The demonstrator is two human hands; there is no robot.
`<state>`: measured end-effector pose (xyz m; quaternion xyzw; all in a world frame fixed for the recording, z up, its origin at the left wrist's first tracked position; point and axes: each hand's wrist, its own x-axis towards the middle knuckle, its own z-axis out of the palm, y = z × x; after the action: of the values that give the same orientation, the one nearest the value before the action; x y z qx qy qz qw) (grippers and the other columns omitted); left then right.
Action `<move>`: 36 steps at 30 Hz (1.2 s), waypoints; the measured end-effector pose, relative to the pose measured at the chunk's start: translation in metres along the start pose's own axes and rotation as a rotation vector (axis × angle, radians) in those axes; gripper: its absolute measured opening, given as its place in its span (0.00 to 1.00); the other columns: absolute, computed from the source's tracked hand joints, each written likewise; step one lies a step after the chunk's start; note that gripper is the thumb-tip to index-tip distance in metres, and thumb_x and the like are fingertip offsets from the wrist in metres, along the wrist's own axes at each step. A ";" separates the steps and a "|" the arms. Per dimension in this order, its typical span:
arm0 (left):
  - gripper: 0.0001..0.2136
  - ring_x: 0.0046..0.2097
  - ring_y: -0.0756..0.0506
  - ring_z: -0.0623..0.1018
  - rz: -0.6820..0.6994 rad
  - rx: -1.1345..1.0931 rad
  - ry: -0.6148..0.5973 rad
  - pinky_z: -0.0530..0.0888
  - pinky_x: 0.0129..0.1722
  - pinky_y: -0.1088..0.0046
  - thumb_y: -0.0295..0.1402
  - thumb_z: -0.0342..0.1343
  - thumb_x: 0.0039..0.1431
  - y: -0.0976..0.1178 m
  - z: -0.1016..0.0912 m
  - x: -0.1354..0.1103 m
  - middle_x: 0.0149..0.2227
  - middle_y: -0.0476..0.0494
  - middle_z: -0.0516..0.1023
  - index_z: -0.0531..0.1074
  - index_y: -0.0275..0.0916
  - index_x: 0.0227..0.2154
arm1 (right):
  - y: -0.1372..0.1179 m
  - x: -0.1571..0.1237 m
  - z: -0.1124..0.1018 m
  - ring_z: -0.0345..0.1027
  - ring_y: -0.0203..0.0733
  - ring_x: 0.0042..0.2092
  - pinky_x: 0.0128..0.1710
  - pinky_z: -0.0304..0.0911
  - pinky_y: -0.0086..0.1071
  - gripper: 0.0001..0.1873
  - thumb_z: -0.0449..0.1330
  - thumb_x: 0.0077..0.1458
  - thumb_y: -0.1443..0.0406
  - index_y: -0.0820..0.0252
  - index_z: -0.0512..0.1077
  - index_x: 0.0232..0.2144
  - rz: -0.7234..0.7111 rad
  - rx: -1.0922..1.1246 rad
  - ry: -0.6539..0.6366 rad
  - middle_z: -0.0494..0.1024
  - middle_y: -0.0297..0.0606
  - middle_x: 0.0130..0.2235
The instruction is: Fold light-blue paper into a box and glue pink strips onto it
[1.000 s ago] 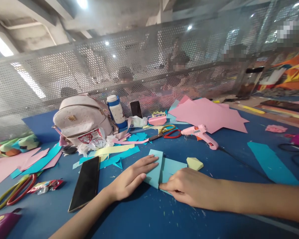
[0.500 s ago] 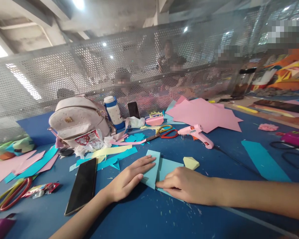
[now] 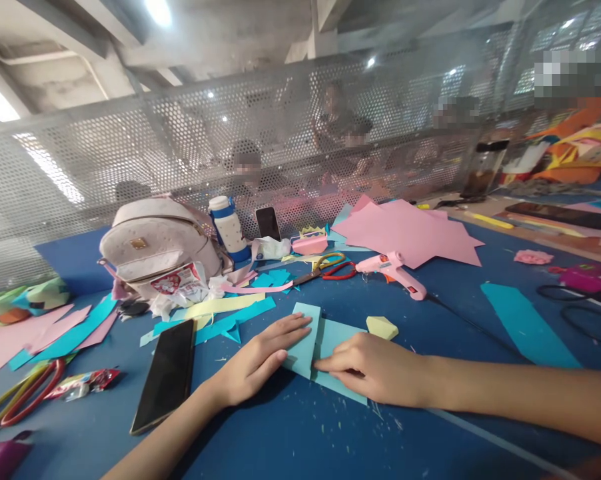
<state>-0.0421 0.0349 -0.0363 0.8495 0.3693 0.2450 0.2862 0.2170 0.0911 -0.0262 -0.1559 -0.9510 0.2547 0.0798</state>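
A light blue sheet of paper (image 3: 304,333) lies on the blue table with its left part folded over. My left hand (image 3: 268,353) rests on this folded part, fingers stretched out flat. On the right part, my right hand (image 3: 370,370) bears down with its fingers curled and the index fingertip at the flap's lower edge. The underside of that hand is hidden. Just beyond it sits a pale yellow folded paper piece (image 3: 382,327). A pink glue gun (image 3: 393,272) lies farther back, beside scissors (image 3: 330,265) with yellow and red handles.
A black phone (image 3: 165,377) lies left of my left forearm. Behind are a pale backpack (image 3: 155,233), a bottle (image 3: 229,230), paper strips (image 3: 230,305) and pink sheets (image 3: 405,230). The glue gun's cord (image 3: 473,327) runs right. A perforated screen (image 3: 180,147) borders the table.
The view has shifted slightly. My right hand has moved up a little on the paper, showing more of its lower right corner. My left hand stays put.
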 end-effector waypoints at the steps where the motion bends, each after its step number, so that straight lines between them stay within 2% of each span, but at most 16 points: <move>1: 0.23 0.71 0.36 0.53 0.003 -0.003 0.000 0.50 0.69 0.48 0.40 0.39 0.72 0.000 0.000 0.000 0.70 0.43 0.54 0.58 0.44 0.66 | 0.000 0.001 -0.001 0.75 0.41 0.34 0.31 0.57 0.30 0.19 0.51 0.62 0.71 0.56 0.78 0.48 0.000 -0.034 -0.026 0.83 0.39 0.35; 5: 0.23 0.71 0.36 0.53 0.004 -0.004 0.001 0.50 0.69 0.48 0.40 0.38 0.72 0.000 0.000 0.000 0.70 0.44 0.54 0.58 0.44 0.67 | 0.000 0.005 -0.008 0.74 0.42 0.31 0.29 0.55 0.30 0.17 0.52 0.61 0.71 0.57 0.80 0.43 -0.024 -0.123 -0.120 0.82 0.40 0.31; 8: 0.23 0.71 0.37 0.52 -0.001 0.003 -0.001 0.50 0.69 0.49 0.40 0.38 0.72 0.001 0.000 0.000 0.70 0.44 0.54 0.57 0.45 0.67 | 0.000 0.004 -0.009 0.75 0.41 0.33 0.31 0.57 0.29 0.18 0.51 0.61 0.72 0.57 0.79 0.43 -0.034 -0.074 -0.090 0.83 0.39 0.34; 12: 0.23 0.71 0.38 0.51 -0.004 0.014 -0.008 0.50 0.69 0.51 0.41 0.38 0.72 0.001 0.000 0.000 0.71 0.45 0.54 0.57 0.46 0.67 | 0.000 0.000 -0.002 0.76 0.42 0.36 0.33 0.59 0.29 0.19 0.50 0.61 0.72 0.56 0.79 0.46 0.022 -0.037 -0.001 0.84 0.40 0.39; 15: 0.23 0.71 0.38 0.51 -0.006 0.015 -0.011 0.49 0.69 0.50 0.41 0.38 0.72 0.001 0.000 0.000 0.71 0.45 0.54 0.57 0.45 0.67 | -0.001 -0.001 0.000 0.76 0.43 0.35 0.33 0.58 0.30 0.19 0.50 0.60 0.72 0.57 0.79 0.45 0.061 -0.077 0.029 0.83 0.41 0.37; 20: 0.23 0.71 0.37 0.52 0.001 0.014 -0.008 0.50 0.69 0.51 0.40 0.38 0.72 0.001 0.000 0.000 0.71 0.45 0.54 0.57 0.46 0.67 | -0.002 0.003 -0.005 0.72 0.41 0.29 0.27 0.53 0.29 0.17 0.52 0.57 0.73 0.58 0.80 0.38 0.021 -0.141 -0.020 0.81 0.39 0.29; 23: 0.23 0.71 0.37 0.52 0.001 0.030 -0.011 0.51 0.69 0.50 0.39 0.42 0.72 -0.001 0.001 0.001 0.71 0.44 0.54 0.56 0.45 0.67 | 0.000 0.002 -0.007 0.68 0.36 0.23 0.25 0.54 0.27 0.18 0.50 0.59 0.72 0.59 0.80 0.38 0.045 0.003 0.008 0.77 0.35 0.23; 26: 0.24 0.71 0.38 0.51 -0.025 0.040 -0.012 0.51 0.69 0.52 0.37 0.46 0.71 -0.002 0.002 0.002 0.71 0.45 0.54 0.56 0.47 0.67 | 0.004 -0.002 -0.004 0.63 0.33 0.16 0.19 0.54 0.24 0.19 0.48 0.64 0.66 0.58 0.77 0.47 0.185 0.214 0.011 0.70 0.30 0.19; 28: 0.23 0.71 0.39 0.51 -0.037 0.027 0.000 0.50 0.70 0.54 0.35 0.45 0.71 -0.003 0.002 0.002 0.71 0.46 0.54 0.56 0.47 0.67 | 0.007 -0.003 -0.002 0.62 0.33 0.15 0.18 0.53 0.24 0.20 0.48 0.64 0.65 0.57 0.76 0.50 0.220 0.253 0.016 0.68 0.29 0.18; 33: 0.23 0.72 0.40 0.51 -0.041 0.010 0.011 0.49 0.70 0.56 0.34 0.44 0.71 -0.003 0.002 0.000 0.71 0.48 0.53 0.56 0.48 0.67 | 0.006 0.002 -0.004 0.67 0.37 0.23 0.24 0.52 0.27 0.18 0.52 0.54 0.74 0.59 0.80 0.38 0.033 -0.062 0.042 0.77 0.37 0.24; 36: 0.23 0.72 0.40 0.50 -0.040 0.014 0.011 0.49 0.70 0.56 0.34 0.44 0.71 -0.004 0.002 0.000 0.71 0.48 0.53 0.56 0.48 0.67 | 0.004 0.004 -0.008 0.65 0.37 0.23 0.23 0.50 0.27 0.15 0.53 0.52 0.75 0.60 0.79 0.33 0.004 -0.139 0.011 0.77 0.37 0.23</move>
<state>-0.0427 0.0368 -0.0398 0.8427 0.3895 0.2411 0.2829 0.2160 0.0991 -0.0214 -0.1641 -0.9657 0.1872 0.0733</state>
